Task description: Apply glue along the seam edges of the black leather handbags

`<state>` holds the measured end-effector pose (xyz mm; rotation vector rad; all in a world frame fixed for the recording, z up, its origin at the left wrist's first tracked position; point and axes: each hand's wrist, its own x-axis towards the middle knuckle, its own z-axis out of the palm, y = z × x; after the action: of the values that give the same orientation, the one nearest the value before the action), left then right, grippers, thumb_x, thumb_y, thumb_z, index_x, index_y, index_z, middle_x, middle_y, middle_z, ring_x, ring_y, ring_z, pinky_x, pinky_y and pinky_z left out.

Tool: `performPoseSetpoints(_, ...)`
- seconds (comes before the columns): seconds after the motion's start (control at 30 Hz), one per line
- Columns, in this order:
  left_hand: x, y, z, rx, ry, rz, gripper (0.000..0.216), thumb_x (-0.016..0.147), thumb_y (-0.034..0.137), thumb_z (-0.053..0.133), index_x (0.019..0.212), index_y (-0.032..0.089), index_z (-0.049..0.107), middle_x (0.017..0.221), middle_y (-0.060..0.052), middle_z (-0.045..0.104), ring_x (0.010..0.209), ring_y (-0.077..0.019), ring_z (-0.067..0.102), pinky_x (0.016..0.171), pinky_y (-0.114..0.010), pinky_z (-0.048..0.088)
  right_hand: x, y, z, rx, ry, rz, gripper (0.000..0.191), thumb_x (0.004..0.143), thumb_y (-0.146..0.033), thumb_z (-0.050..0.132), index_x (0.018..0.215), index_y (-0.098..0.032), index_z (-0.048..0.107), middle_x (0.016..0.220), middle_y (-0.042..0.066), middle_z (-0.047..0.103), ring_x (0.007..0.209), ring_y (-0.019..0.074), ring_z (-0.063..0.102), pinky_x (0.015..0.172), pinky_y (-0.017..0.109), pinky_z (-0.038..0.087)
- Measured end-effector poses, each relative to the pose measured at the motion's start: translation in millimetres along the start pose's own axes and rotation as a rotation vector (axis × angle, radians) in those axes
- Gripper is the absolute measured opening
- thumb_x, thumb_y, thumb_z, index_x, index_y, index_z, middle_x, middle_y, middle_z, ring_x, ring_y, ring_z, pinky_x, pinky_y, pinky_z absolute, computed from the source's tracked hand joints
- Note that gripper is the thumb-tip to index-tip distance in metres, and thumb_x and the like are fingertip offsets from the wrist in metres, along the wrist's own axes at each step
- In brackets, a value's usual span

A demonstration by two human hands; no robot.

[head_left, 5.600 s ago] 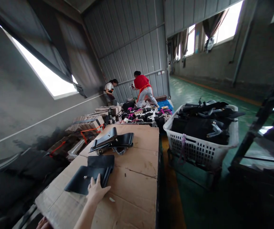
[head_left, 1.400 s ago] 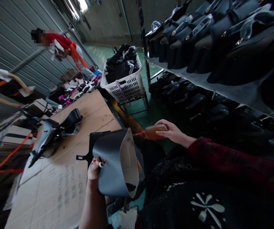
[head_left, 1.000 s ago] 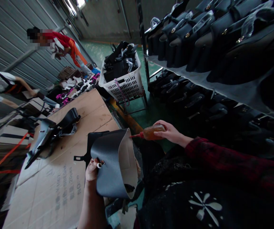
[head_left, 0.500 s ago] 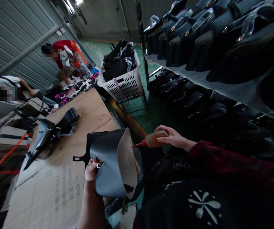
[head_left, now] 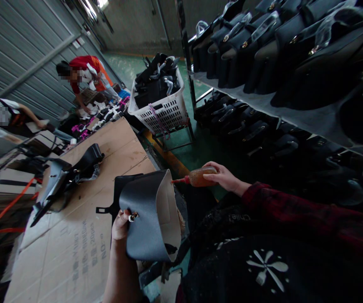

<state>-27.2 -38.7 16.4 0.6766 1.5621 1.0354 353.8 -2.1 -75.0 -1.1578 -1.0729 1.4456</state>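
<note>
My left hand (head_left: 120, 219) is closed on a curved black leather bag panel (head_left: 143, 219) with a pale inner lining, held upright over the near edge of the cardboard-covered table (head_left: 83, 235). A small metal fitting sits by my thumb. My right hand (head_left: 221, 176) grips an amber glue bottle (head_left: 200, 178); its red nozzle points left and touches the panel's top right edge. More black panels (head_left: 118, 189) lie flat on the table behind the held piece.
A pile of black bag pieces (head_left: 66, 174) lies further up the table. A white basket (head_left: 162, 110) full of black bags stands beyond. Shelves of black bags (head_left: 279, 50) run along the right. Two people (head_left: 83, 78) work at the far left by stacked boxes.
Long ago my left hand lay on flat panels on the table. Over the last second the glue bottle dipped slightly, then rose back to the panel's edge; the person in red bent lower.
</note>
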Motion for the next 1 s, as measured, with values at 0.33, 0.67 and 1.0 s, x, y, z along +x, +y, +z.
performPoseSetpoints(0.33, -1.8, 2.3, 4.2, -0.008, 0.007, -0.015, 0.023, 0.050, 0.032, 0.073, 0.052, 0.025, 0.051, 0.055, 0.000, 0.062, 0.052, -0.0200, 0.059, 0.050, -0.029, 0.047, -18.6, 7.3, -1.1, 0.044, -0.108, 0.116, 0.043, 0.060, -0.046, 0.077, 0.089, -0.018, 0.061, 0.074, -0.001, 0.062, 0.068, 0.0160, 0.056, 0.063, 0.028, 0.043)
performPoseSetpoints(0.67, -9.4, 5.9, 17.9, -0.057, 0.032, 0.010, 0.028, 0.048, 0.034, 0.075, 0.054, 0.024, 0.050, 0.054, 0.002, 0.062, 0.047, -0.0173, 0.057, 0.054, -0.030, 0.051, -39.4, 11.3, -0.8, 0.145, -0.233, 0.212, 0.045, 0.058, -0.045, 0.079, 0.090, -0.018, 0.061, 0.075, -0.001, 0.063, 0.068, 0.0156, 0.057, 0.063, 0.027, 0.043)
performPoseSetpoints(1.0, -9.1, 8.8, 22.2, -0.097, 0.049, -0.003, 0.020, 0.051, 0.026, 0.070, 0.048, 0.023, 0.050, 0.054, 0.002, 0.064, 0.045, -0.0147, 0.055, 0.046, -0.024, 0.046, -58.9, 1.0, -0.6, 0.147, -0.363, 0.255, 0.043, 0.060, -0.042, 0.079, 0.089, -0.017, 0.061, 0.077, -0.001, 0.062, 0.068, 0.0144, 0.054, 0.060, 0.025, 0.040)
